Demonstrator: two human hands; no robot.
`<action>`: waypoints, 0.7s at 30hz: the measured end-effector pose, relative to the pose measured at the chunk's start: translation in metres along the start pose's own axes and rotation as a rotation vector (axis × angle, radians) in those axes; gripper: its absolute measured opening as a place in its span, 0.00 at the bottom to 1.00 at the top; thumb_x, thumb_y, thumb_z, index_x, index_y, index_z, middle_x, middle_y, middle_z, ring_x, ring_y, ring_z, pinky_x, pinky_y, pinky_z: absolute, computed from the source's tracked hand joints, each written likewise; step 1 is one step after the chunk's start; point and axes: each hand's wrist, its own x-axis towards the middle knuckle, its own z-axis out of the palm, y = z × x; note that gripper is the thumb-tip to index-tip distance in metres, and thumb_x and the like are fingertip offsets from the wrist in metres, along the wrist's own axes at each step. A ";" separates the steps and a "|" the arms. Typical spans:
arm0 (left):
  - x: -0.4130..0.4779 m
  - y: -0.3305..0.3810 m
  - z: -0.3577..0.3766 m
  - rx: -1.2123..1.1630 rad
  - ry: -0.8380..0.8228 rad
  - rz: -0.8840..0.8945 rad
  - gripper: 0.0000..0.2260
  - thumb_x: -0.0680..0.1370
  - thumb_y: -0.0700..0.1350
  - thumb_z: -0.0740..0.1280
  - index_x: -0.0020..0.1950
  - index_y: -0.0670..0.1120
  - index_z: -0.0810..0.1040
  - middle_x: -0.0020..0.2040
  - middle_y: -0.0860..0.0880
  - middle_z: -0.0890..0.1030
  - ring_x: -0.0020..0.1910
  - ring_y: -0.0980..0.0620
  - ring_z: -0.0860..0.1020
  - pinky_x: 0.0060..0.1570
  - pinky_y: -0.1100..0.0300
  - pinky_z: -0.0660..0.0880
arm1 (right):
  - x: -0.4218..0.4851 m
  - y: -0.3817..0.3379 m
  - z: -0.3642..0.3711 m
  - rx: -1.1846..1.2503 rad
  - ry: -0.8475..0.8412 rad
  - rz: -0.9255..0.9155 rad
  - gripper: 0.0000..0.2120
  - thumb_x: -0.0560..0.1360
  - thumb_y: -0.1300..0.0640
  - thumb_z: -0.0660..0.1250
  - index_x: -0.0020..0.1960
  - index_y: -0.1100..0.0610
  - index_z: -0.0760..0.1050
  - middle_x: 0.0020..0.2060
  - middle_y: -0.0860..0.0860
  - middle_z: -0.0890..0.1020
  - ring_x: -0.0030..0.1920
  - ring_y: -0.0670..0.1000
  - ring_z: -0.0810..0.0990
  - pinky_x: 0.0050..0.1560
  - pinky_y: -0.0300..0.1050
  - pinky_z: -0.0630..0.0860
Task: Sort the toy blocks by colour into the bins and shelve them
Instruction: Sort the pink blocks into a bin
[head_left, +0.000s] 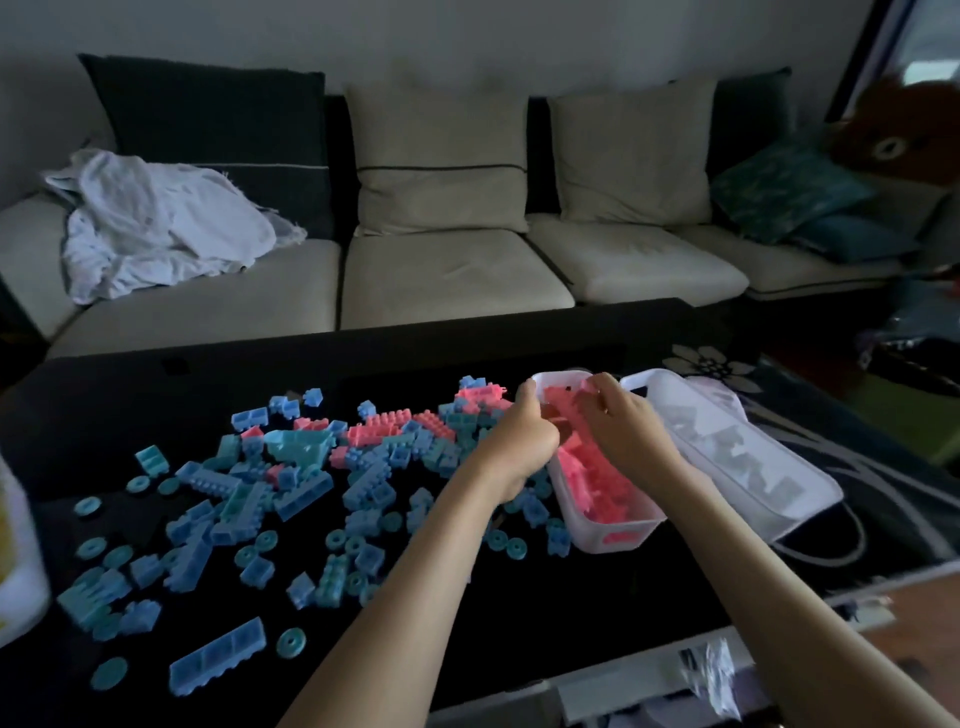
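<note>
A white plastic bin (605, 540) stands on the black table (545, 613), partly filled with pink blocks (597, 483). My left hand (522, 441) is at the bin's left rim, fingers curled; whatever they hold is hidden. My right hand (621, 421) reaches over the bin's far end, fingers curled down among the pink blocks. Left of the bin lies a spread of blue and teal blocks (249, 499) and teal rings, with a few pink blocks (384, 423) near the far side.
A second white bin (727, 447) lies tilted to the right of the first, over a dark strap. Part of a white container (21, 566) shows at the left edge. Behind the table a sofa (447, 270) carries cushions and a white cloth (156, 223).
</note>
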 end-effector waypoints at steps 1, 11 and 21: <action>0.001 0.002 0.005 0.090 -0.012 0.021 0.30 0.75 0.35 0.55 0.76 0.50 0.55 0.61 0.51 0.73 0.53 0.54 0.75 0.52 0.59 0.74 | -0.001 0.004 -0.003 -0.042 0.038 -0.054 0.07 0.79 0.60 0.57 0.53 0.61 0.71 0.37 0.54 0.78 0.36 0.55 0.77 0.32 0.38 0.67; 0.022 -0.004 0.017 0.306 0.375 0.021 0.08 0.77 0.32 0.58 0.52 0.43 0.71 0.46 0.47 0.74 0.35 0.57 0.70 0.28 0.67 0.65 | 0.003 0.024 -0.013 -0.204 -0.101 -0.088 0.26 0.77 0.70 0.56 0.73 0.58 0.57 0.45 0.48 0.74 0.36 0.46 0.74 0.32 0.33 0.72; 0.019 -0.037 -0.050 0.987 0.336 0.013 0.25 0.77 0.35 0.57 0.74 0.49 0.61 0.73 0.44 0.61 0.71 0.40 0.60 0.69 0.45 0.61 | -0.003 -0.041 0.029 -0.429 -0.238 -0.268 0.26 0.75 0.70 0.58 0.72 0.58 0.61 0.67 0.56 0.70 0.63 0.55 0.73 0.53 0.47 0.77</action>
